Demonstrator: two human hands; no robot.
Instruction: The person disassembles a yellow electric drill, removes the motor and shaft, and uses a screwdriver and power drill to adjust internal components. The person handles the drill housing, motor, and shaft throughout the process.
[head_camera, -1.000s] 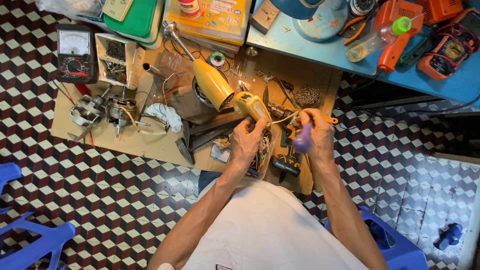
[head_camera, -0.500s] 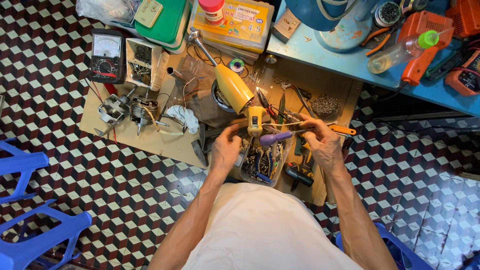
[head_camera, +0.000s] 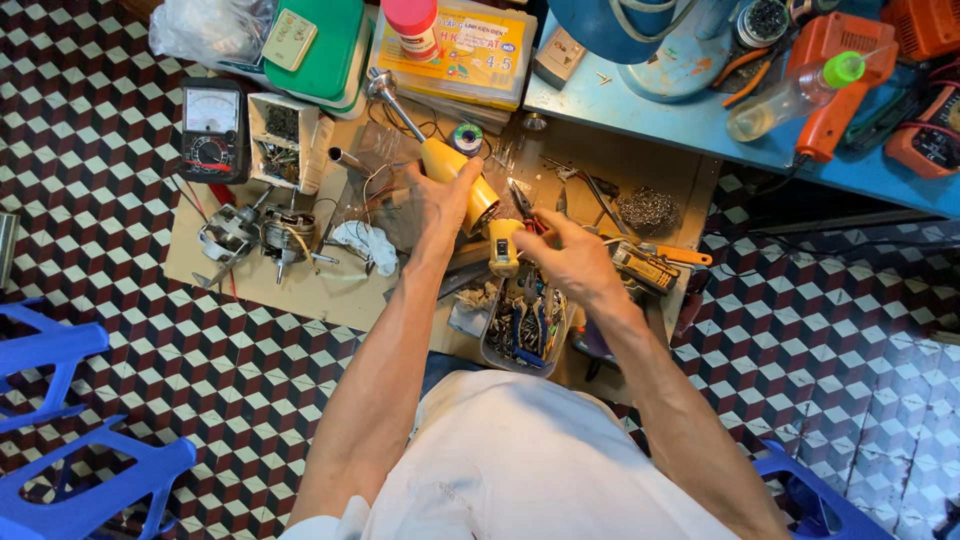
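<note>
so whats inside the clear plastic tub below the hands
The clear plastic tub holds a jumble of small hand tools, some with blue handles. The right hand covers its far edge; what lies at the bottom is hidden.

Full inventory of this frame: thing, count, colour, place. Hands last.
hand blender: 1, yellow with metal shaft, centre of the cardboard work mat, main body
yellow blender part: 1, yellow, between the hands
analog multimeter: 1, black, mat's left edge
small motors: 2, metal, left on mat
solder spool: 1, green, top of mat
steel wool: 1, grey, right on mat
tool tub: 1, clear, near edge of mat
plastic bottle: 1, clear with green cap, blue table
plastic stools: 3, blue, two lower left, one lower right
left hand: on the hand blender
right hand: at the yellow blender part
</note>
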